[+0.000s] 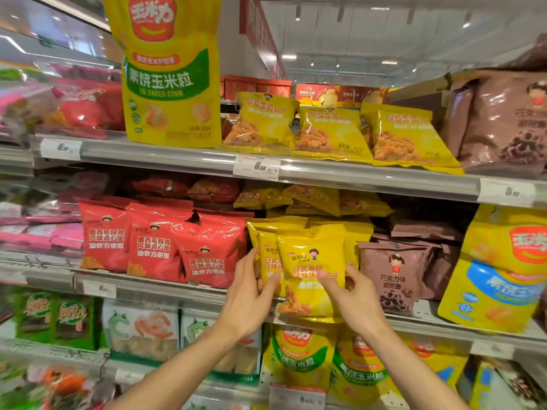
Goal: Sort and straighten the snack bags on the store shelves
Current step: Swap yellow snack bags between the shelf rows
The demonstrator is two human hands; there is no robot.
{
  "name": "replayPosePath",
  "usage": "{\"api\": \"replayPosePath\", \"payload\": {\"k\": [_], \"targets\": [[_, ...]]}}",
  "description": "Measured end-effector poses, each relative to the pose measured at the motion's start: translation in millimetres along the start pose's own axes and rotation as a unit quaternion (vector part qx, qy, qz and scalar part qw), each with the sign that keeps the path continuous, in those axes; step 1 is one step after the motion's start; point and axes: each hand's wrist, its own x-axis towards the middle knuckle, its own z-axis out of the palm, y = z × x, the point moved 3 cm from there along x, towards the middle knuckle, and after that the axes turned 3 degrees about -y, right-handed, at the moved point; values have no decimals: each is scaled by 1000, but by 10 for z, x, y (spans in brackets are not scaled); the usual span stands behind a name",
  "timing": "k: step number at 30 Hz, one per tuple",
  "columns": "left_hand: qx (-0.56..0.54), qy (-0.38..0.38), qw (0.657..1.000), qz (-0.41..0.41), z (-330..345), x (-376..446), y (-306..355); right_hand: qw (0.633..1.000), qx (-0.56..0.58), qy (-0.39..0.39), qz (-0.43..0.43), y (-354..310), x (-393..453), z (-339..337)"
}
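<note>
Your left hand [250,287] and right hand [353,294] are both up at the middle shelf [165,287], each pinching a side of the front yellow bag [310,276], thumbs on its face and fingers wrapped behind. It stands upright at the shelf's front edge, just ahead of more yellow bags [266,250], red bags [154,241] to the left and brown bags [393,273] to the right. Up top, a tall corn bag [171,84] stands on the upper shelf [355,173].

Tall yellow bag [171,72]: "THE BAKED CORN"; price tag [257,167]: "6.50".
</note>
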Motion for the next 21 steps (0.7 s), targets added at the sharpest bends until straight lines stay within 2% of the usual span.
{"api": "replayPosePath", "payload": {"k": [2,5,9,12,18,21], "targets": [[92,61,992,57,44,6,-2,1000,6,14,-6,13,-7,-165],[223,128,953,162,98,89,92,999,14,36,-6,28,-30,-352],[380,82,892,231,184,369,281,996,-3,84,-16,41,-54,-480],[463,41,853,237,206,551,270,991,-18,129,-9,107,-25,-468],[482,40,851,204,16,589,98,982,-29,183,28,185,53,-174],[472,40,854,214,-42,575,81,979,-130,150,41,193,91,11]]}}
